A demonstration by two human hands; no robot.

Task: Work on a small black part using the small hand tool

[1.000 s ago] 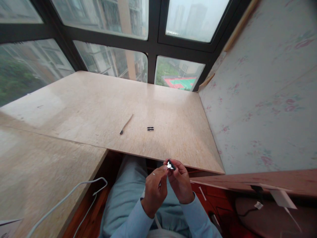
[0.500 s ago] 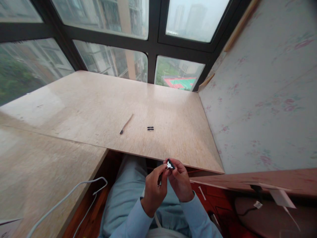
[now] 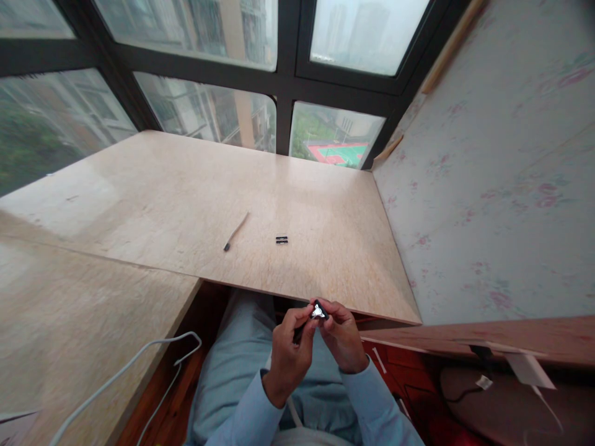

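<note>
Both hands are raised in front of my lap, just below the near edge of the marble desk (image 3: 325,204). My right hand (image 3: 344,341) pinches a small black and silver object (image 3: 318,311) between its fingertips. My left hand (image 3: 288,356) is closed on a thin dark tool (image 3: 300,331) whose tip points at that small object. Farther out on the desk lie a small black part (image 3: 281,240) and a slim stick with a dark tip (image 3: 236,231).
A second marble surface (image 3: 69,322) runs along my left, with a white cable (image 3: 130,368) hanging off its edge. A flowered wall panel (image 3: 488,186) stands on the right above a wooden ledge (image 3: 488,344). Windows (image 3: 209,118) close off the far side.
The left hand's fingers have curled in closer to the small object, and both hands have shifted slightly. The items on the desk have not moved.
</note>
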